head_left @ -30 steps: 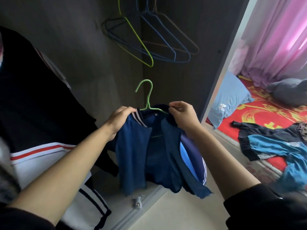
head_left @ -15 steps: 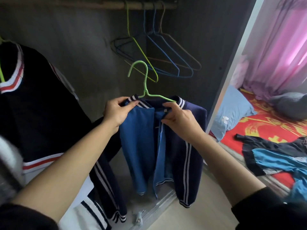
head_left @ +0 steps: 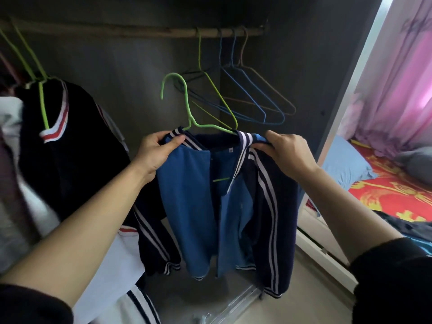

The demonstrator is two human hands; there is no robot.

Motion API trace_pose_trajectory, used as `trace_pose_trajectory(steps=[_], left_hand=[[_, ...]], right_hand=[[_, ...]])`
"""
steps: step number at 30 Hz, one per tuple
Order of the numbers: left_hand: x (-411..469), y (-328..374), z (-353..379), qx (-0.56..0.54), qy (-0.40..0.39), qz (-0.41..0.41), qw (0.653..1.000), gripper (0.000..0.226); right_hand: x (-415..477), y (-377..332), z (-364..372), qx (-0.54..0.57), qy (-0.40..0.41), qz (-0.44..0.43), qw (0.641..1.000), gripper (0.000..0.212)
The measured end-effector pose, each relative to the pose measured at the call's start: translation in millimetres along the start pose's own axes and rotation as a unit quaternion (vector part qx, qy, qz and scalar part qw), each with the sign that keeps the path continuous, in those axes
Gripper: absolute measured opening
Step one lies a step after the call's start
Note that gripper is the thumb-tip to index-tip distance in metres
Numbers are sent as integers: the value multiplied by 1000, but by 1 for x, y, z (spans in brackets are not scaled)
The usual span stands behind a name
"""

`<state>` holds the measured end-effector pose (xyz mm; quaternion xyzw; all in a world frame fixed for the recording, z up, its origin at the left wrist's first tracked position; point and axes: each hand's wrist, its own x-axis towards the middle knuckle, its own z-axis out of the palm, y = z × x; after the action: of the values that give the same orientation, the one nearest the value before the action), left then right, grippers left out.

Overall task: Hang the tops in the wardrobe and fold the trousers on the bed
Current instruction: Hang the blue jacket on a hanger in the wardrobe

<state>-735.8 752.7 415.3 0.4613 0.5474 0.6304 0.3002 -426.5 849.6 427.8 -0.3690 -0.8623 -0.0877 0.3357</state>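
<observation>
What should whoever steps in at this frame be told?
Left hand: grips the navy jacket at one shoulder, by the collar.
Right hand: grips the other shoulder.
The jacket sits on the green hanger, whose hook is free below the wardrobe rail.
Done: a black top hangs on the rail at the left.
Left: hook this hanger on the rail, probably in the gap beside the black top. Then deal with the dark clothes lying on the bed. Whether those are trousers cannot be told.
</observation>
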Motion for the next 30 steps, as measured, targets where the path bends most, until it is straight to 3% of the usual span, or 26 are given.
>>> trace_pose_trajectory(steps=[2,5,7,12,15,18,22,26,30], left_hand=[[3,7,-4,3,-13,8,1000,9],[14,24,-1,6,-23,10,1000,2],[29,36,3,3,10,0,1000,12],[72,65,-6,121,33,43,991,18],[98,84,-24,261,27,100,960,35],[127,99,-43,318,29,115,941,46],[151,94,-66,339,63,87,935,53],[156,62,-89,347,50,2,936,53],[147,39,-90,319,36,-30,947,48]], right_hand=[[11,-5,-10,13,-7,-18,1000,42],[30,-16,-26,21,-112,-60,992,37],[41,-25,-30,33,-135,-63,988,30],[62,-40,-35,85,-50,18,995,19],[82,-55,-33,131,-10,56,990,21],[110,-77,-26,141,13,69,988,18],[148,-116,-5,156,12,86,984,10],[153,-152,38,137,-56,97,984,24],[135,-161,71,171,-82,92,978,21]])
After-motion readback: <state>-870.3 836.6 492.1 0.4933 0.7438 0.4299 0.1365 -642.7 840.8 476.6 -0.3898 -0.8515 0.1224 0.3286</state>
